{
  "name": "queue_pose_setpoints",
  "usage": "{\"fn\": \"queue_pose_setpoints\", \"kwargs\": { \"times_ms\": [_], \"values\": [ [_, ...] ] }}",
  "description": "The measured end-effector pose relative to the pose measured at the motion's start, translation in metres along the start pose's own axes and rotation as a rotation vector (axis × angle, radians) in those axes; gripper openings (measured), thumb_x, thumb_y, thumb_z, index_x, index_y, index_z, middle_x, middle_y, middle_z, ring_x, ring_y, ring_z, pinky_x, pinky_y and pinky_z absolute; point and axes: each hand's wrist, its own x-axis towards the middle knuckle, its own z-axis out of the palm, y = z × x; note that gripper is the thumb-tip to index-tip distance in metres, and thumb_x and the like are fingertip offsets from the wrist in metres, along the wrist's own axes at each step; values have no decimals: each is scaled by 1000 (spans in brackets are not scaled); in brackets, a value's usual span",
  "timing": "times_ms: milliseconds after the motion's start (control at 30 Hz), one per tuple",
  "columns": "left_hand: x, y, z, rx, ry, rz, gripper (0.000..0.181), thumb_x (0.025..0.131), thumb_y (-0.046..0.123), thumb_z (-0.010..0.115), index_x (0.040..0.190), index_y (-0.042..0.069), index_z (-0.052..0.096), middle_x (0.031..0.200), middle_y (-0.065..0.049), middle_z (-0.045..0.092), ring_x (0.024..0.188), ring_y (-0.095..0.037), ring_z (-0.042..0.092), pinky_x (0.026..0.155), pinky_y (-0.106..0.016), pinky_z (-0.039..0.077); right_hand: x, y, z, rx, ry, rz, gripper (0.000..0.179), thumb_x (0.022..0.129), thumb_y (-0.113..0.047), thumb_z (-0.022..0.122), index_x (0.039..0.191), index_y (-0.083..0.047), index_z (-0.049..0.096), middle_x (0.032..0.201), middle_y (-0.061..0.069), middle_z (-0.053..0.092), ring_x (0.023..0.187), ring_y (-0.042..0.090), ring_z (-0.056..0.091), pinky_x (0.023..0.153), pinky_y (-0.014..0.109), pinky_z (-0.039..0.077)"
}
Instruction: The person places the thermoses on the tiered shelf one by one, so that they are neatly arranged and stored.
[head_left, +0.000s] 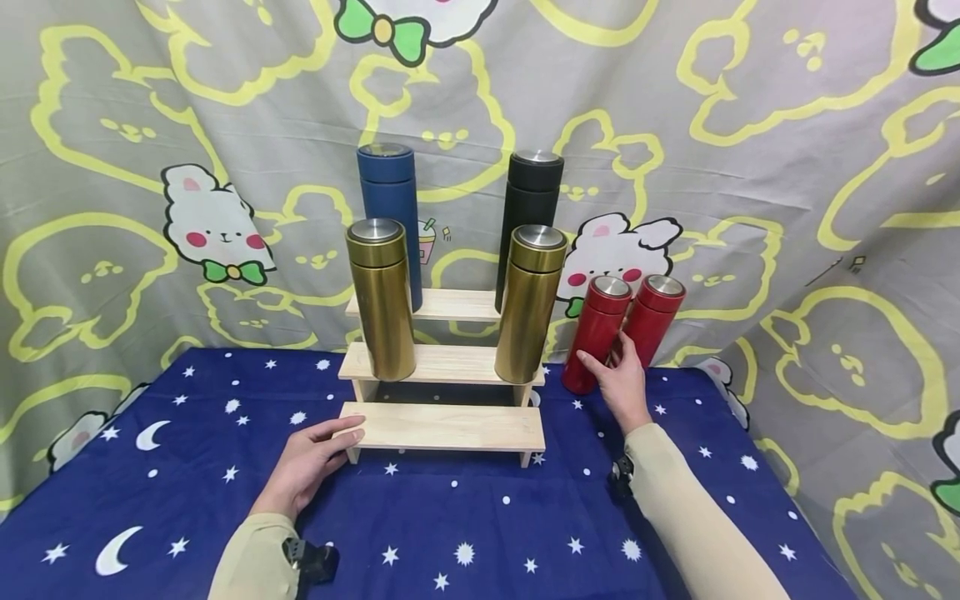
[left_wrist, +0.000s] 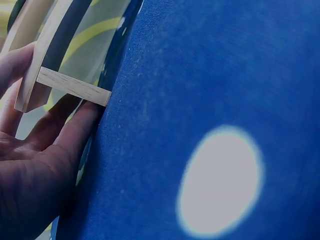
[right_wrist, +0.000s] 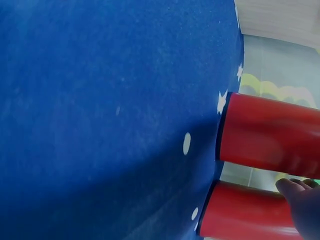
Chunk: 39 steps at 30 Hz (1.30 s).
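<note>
My left hand (head_left: 307,462) holds the left end of the lowest step of a light wooden three-step stand (head_left: 450,427). In the left wrist view, the thumb is over the step's board (left_wrist: 42,60) and fingers are down by its leg (left_wrist: 75,87). To the right of the stand, my right hand (head_left: 622,383) grips the nearer of two red thermos flasks (head_left: 596,337), thumb across its front and fingertips in the gap beside the other red flask (head_left: 654,321). Both flasks stand upright on the cloth (right_wrist: 100,100) in the right wrist view.
Two gold flasks, a left one (head_left: 384,308) and a right one (head_left: 528,312), stand on the middle step. Behind them, a blue flask (head_left: 390,179) and a black flask (head_left: 534,187) occupy the top step. A patterned curtain (head_left: 277,108) hangs behind the table.
</note>
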Motion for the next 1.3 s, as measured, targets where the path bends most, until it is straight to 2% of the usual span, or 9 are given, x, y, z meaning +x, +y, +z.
{"fn": "queue_pose_setpoints", "kwargs": {
  "times_ms": [367, 633, 800, 1067, 1300],
  "values": [
    [1, -2, 1, -25, 2, -13, 51, 88, 24, 77, 132, 2, 62, 147, -17, 42, 110, -12, 56, 102, -43, 43, 5, 4, 5, -57, 33, 29, 74, 89, -18, 76, 147, 2, 33, 144, 23, 44, 131, 33, 45, 108, 43, 37],
    [1, -1, 1, -15, 5, -8, 53, 86, 27, 79, 130, 2, 63, 146, -17, 44, 111, -14, 56, 100, -42, 44, 5, 1, 3, -69, 46, 7, 70, 86, -14, 78, 142, 4, 39, 139, 24, 49, 125, 36, 50, 103, 46, 42],
    [1, 0, 0, -3, 6, -6, 55, 85, 28, 79, 131, 3, 63, 146, -15, 43, 114, -16, 56, 100, -40, 45, 5, -2, 0, -63, 28, 15, 70, 86, -13, 78, 142, 3, 39, 139, 24, 49, 125, 35, 50, 103, 45, 43],
    [1, 0, 1, -9, 10, -1, 52, 86, 27, 79, 129, 2, 64, 145, -17, 45, 108, -13, 58, 98, -39, 46, -2, -4, -8, -101, -3, 25, 72, 86, -16, 79, 144, 2, 40, 140, 24, 48, 125, 36, 50, 104, 46, 42],
    [1, 0, 0, 0, 5, -10, 56, 85, 29, 79, 131, 3, 63, 146, -16, 44, 115, -17, 55, 99, -40, 45, -8, -10, -16, -94, -19, 54, 74, 86, -19, 79, 145, 2, 39, 140, 24, 48, 126, 37, 49, 104, 46, 41]
  ]
}}
